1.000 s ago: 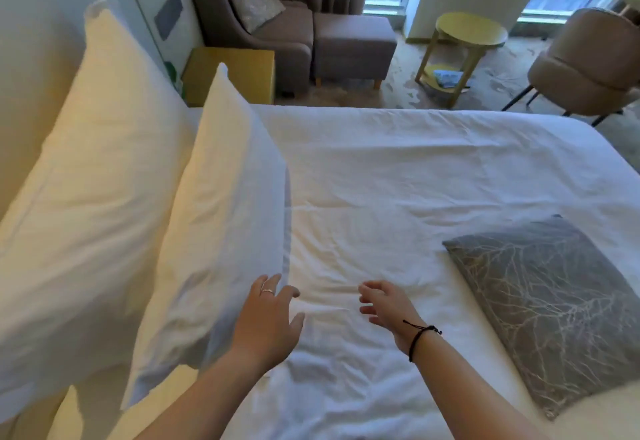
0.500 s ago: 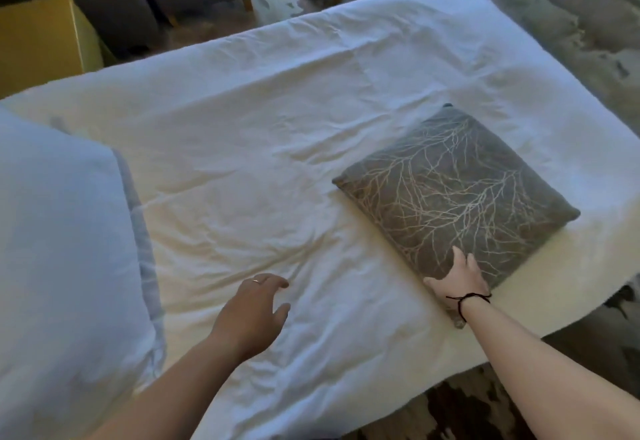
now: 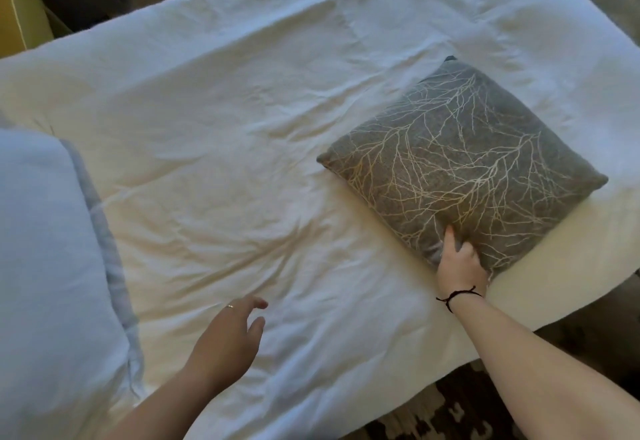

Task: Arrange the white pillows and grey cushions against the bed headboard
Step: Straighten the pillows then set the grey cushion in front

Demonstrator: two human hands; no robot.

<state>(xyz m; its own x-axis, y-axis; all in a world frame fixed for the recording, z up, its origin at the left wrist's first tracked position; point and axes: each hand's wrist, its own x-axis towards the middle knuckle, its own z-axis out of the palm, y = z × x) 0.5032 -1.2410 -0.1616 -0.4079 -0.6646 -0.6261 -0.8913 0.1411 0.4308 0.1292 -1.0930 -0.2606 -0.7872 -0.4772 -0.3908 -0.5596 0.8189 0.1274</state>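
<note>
Because the grey cushion (image 3: 464,162) lies flat near the bed's (image 3: 242,127) edge and dents under our right hand (image 3: 459,261), which pinches its near corner, we judge it soft, light, easy to lift there. Our left hand (image 3: 230,335) hovers relaxed, holding nothing, beside the white pillow (image 3: 52,266). No containers show.

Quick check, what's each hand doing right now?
Left hand: open, fingers relaxed above the white bedsheet, holding nothing.
Right hand: closed, pinching the near corner of the grey cushion.
</note>
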